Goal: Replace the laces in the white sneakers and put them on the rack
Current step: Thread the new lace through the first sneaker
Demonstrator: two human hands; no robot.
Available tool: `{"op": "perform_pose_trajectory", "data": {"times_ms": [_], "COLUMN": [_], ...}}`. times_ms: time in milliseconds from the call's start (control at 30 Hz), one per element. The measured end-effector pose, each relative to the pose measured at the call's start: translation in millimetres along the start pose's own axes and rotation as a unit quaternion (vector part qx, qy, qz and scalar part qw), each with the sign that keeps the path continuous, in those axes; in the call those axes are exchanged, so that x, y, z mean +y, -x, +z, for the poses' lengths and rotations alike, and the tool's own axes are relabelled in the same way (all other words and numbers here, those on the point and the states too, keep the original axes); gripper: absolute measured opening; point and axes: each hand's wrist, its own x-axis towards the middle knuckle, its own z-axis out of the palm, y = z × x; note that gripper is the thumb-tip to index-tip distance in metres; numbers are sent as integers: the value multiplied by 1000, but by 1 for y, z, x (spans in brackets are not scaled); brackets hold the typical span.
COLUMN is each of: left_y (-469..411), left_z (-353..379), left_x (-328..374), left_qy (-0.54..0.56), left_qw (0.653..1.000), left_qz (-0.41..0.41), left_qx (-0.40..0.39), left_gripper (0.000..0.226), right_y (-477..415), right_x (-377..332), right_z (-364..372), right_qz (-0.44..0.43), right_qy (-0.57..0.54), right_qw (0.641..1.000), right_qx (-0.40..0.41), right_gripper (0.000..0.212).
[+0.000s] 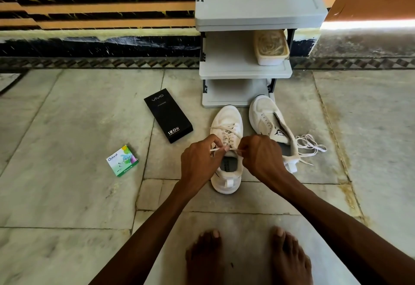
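Two white sneakers stand on the stone floor before the grey rack (244,72). The left sneaker (228,118) is threaded with a white lace (226,131). My left hand (199,161) and my right hand (260,156) hover over its opening, each pinching a lace end, the two ends crossing between my fingers. The right sneaker (268,116) has bare eyelets and its tongue pulled out. A loose white lace (311,144) lies bunched on the floor to its right.
A black phone box (168,115) lies left of the sneakers, and a small green and white box (122,160) farther left. A lidded plastic container (270,47) sits on the rack's middle shelf. My bare feet (247,257) are at the bottom. A striped wall stands behind.
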Motion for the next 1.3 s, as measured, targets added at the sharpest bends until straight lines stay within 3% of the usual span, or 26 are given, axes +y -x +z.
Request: {"op": "perform_pose_trajectory", "data": {"times_ms": [300, 433, 533, 633, 733, 800, 1000, 1100, 1300], "left_y": [-7, -10, -15, -16, -17, -18, -17, -17, -21], "left_z": [-6, -9, -19, -34, -40, -40, -21, -13, -3], "left_x": [6, 3, 1, 5, 8, 11, 17, 24, 20], "left_qy": [-74, -82, 68, 247, 333, 384, 518, 561, 498], "left_qw": [997, 995, 987, 947, 928, 911, 837, 808, 856], "left_qz": [0, -13, -43, -77, -48, -44, -107, -149, -133], "left_qx": [-3, -55, -136, -188, -160, -148, -138, -101, -27], "left_gripper": [21, 19, 21, 24, 22, 18, 14, 23, 23], "right_y": [1, 1, -3, -5, -3, -3, -9, -13, -19], "right_x": [0, 4, 10, 13, 15, 16, 12, 9, 0], "right_z": [-2, -11, -22, -38, -46, -44, -25, -16, -6], "right_qz": [17, 36, 29, 30, 51, 56, 53, 58, 110], "right_qy": [13, 2, -52, -207, -424, -502, -610, -625, -591], "right_qw": [1000, 999, 993, 965, 895, 858, 788, 777, 799], "right_qx": [-12, -41, -103, -158, -131, -95, -53, -43, -4], "right_gripper": [16, 9, 14, 26, 28, 26, 18, 16, 15]}}
